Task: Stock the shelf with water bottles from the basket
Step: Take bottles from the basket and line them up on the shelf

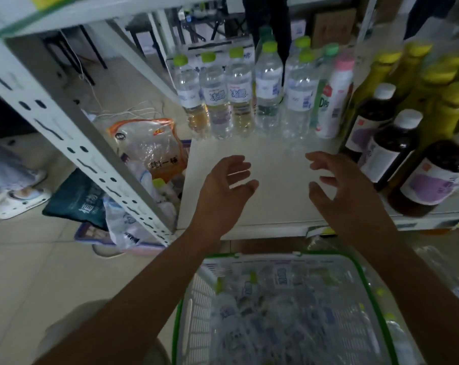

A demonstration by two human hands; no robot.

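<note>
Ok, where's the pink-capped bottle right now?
Head view: the pink-capped bottle stands at the back of the shelf, right of centre, between the green-capped water bottles and the dark bottles.

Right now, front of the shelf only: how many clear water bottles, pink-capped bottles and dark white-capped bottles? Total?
Clear water bottles, front row: 5
Pink-capped bottle: 1
Dark white-capped bottles: 3
Total: 9
The rows behind and the yellow-capped bottles overlap too much to count.
</note>
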